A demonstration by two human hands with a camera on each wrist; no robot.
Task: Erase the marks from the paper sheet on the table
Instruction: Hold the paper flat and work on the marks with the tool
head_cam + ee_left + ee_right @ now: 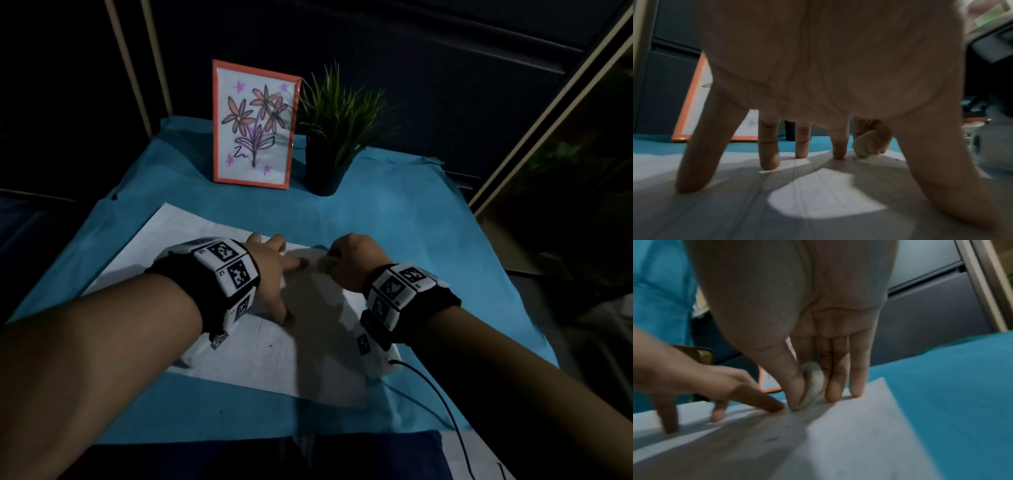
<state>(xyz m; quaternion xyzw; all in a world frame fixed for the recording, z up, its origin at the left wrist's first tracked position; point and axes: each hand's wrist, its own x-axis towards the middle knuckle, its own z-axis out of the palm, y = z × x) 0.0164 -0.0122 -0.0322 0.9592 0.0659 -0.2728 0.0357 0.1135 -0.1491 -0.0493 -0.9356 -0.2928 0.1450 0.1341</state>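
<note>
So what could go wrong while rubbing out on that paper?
1. The pale rounded eraser, pinched by the right hand, works near the far edge of the white lined paper sheet; a hard rub could crumple or tear it.
2. Only the spread fingertips of the left hand pin the sheet, so it may slide on the blue cloth.
3. Small dark marks nearer the person could get missed.

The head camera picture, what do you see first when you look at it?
First, the two hands in the middle: the left hand presses spread fingers on the white paper sheet, and the right hand pinches a small pale eraser against it. Behind them, on the blue tablecloth, an orange-framed flower drawing stands beside a green plant in a dark pot.
</note>
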